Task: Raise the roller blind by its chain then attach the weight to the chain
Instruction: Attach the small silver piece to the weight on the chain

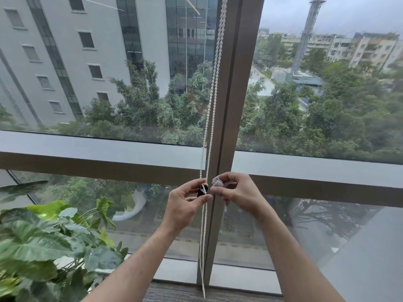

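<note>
Two bare forearms reach up from the near edge, hands close together at the vertical window mullion. Left hand: fingers curled, pinching a small dark weight against the white bead chain. Right hand: fingers curled round a small pale, partly clear piece, too blurred to identify, just right of the chain. Chain: doubled strand, hanging from the top edge down past both hands to the carpet. Leafy plant: near left.

White beaded chain; green plant
</note>
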Demonstrator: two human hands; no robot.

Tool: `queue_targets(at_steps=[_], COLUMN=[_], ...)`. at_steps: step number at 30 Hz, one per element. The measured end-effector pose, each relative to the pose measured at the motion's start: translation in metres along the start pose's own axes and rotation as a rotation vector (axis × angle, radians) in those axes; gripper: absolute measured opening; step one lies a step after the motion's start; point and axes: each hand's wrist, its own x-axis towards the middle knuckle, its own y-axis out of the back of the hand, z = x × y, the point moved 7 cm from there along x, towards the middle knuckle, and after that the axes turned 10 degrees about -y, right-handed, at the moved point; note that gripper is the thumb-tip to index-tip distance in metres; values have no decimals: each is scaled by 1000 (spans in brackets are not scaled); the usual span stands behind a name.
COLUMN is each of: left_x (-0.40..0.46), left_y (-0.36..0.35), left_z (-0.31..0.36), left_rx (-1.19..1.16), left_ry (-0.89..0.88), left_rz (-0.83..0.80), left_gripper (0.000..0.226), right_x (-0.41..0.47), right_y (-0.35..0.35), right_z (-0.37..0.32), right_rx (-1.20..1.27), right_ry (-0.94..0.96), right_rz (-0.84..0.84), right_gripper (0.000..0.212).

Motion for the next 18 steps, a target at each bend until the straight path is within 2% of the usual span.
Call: queue_targets(at_steps=[10,14,18], left_x=[0,1,-1], left_y=[1,0,0], left_z=[4,5,-1], left_rx=[-39,-61,-67], left_ry=[-8,-14,-4], left_rz=[17,5,6], left_gripper=[41,40,41], right_x=[-14,-17,-19], right_y=[-15,-11,-14], right_z=[-15,-21,-29], right_rx=[-108,-158,-246], right_ry=[97,125,214], right_rz=[-24,81,134], right_gripper=[12,24,26])
